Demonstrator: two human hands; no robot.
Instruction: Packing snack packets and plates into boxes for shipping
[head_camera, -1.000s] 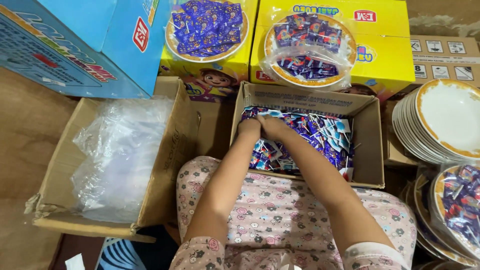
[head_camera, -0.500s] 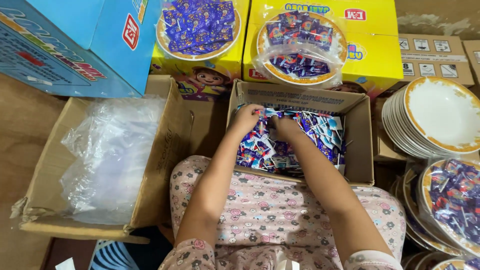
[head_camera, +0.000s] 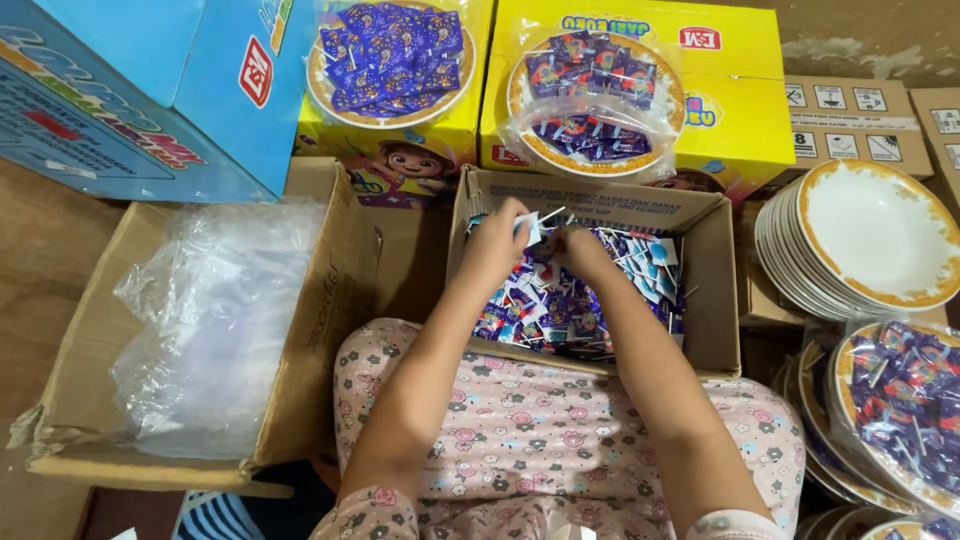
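Both our hands are down in the small cardboard box (head_camera: 712, 300) in front of us, on top of the pile of wrapped lollipops (head_camera: 560, 305) that fills it.

Left hand (head_camera: 497, 245): fingers curled in, pinching a few lollipops (head_camera: 530, 225) at the far-left corner of the box. White sticks poke out past the fingertips toward the right. The grip is closed on them, not spread.

Right hand (head_camera: 583, 252): just beside the left, fingers bent down into the same spot of the pile. It touches the wrappers; we cannot tell whether it actually pinches one or just presses on them.

The held lollipops sit between the two hands, slightly above the rest of the pile, near the box's far wall. The loose ones lie mostly right of and below the hands.

Around us:
- big open carton (head_camera: 330, 300) on the left, stuffed with clear plastic bags (head_camera: 215, 320)
- blue box (head_camera: 130, 90) at far left, two yellow boxes (head_camera: 740, 110) behind, each carrying a wrapped plate of lollipops (head_camera: 392, 55)
- stack of white plates with gold rims (head_camera: 865, 240) on the right; more filled, wrapped plates (head_camera: 900, 400) below it

Box rests against our lap, pink flowered fabric (head_camera: 560, 430).
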